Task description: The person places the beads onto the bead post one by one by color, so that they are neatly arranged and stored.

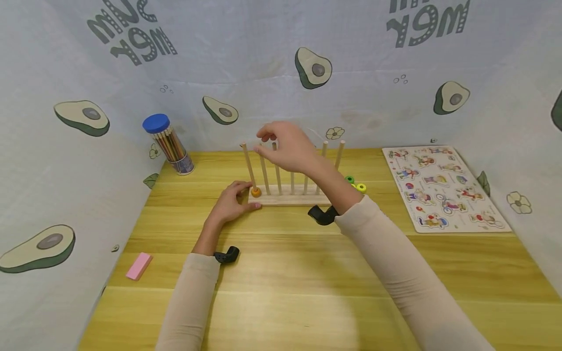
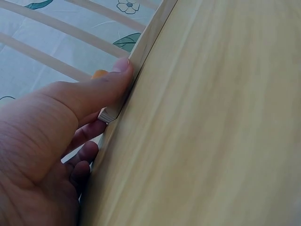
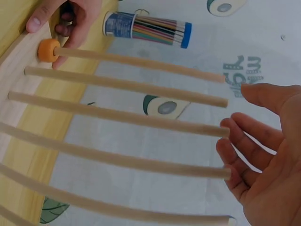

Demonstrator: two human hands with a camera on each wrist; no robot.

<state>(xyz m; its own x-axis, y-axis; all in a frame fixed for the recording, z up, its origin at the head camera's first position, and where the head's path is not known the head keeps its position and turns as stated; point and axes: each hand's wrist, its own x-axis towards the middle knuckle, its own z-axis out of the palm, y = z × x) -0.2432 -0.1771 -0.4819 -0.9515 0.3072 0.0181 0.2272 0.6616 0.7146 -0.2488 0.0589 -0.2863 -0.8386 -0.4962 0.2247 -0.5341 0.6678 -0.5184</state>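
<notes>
A wooden peg rack [image 1: 285, 199] with several upright pegs stands at the back middle of the table. One orange bead [image 3: 47, 50] sits at the foot of its leftmost peg. My left hand [image 1: 230, 201] grips the left end of the rack's base. In the left wrist view the thumb [image 2: 101, 92] of that hand lies along the front edge, and the fingers are partly hidden behind the end. Above the left pegs hovers my right hand [image 1: 287, 146], its fingers loosely bent. The right wrist view shows nothing in this hand [image 3: 273, 150], which is close to the peg tops.
Green and yellow rings [image 1: 361, 187] lie behind the rack's right end, partly hidden by the right arm. A picture puzzle board [image 1: 445, 187] lies at the right. At the back left stands a blue-lidded tub of pencils [image 1: 173, 146]. A pink block [image 1: 139, 266] is at the left edge.
</notes>
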